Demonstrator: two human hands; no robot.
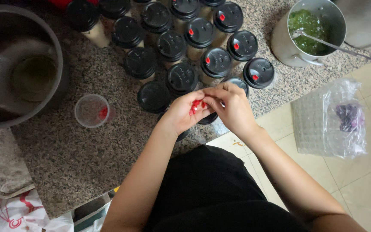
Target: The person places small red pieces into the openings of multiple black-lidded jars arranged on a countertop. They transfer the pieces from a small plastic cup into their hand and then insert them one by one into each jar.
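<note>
Left hand [183,112] cups small red plugs [196,105]; right hand [232,105] meets it above black-lidded cups [181,38] on a speckled counter [86,150], a clear plastic cup [92,111] near the left hand

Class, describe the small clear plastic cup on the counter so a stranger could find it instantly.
Start at the big metal pot on the speckled granite counter. Just right of it stands the small clear plastic cup, alone. Unlike the black-lidded cups beyond, it is lidless, holding small red pieces.
</note>
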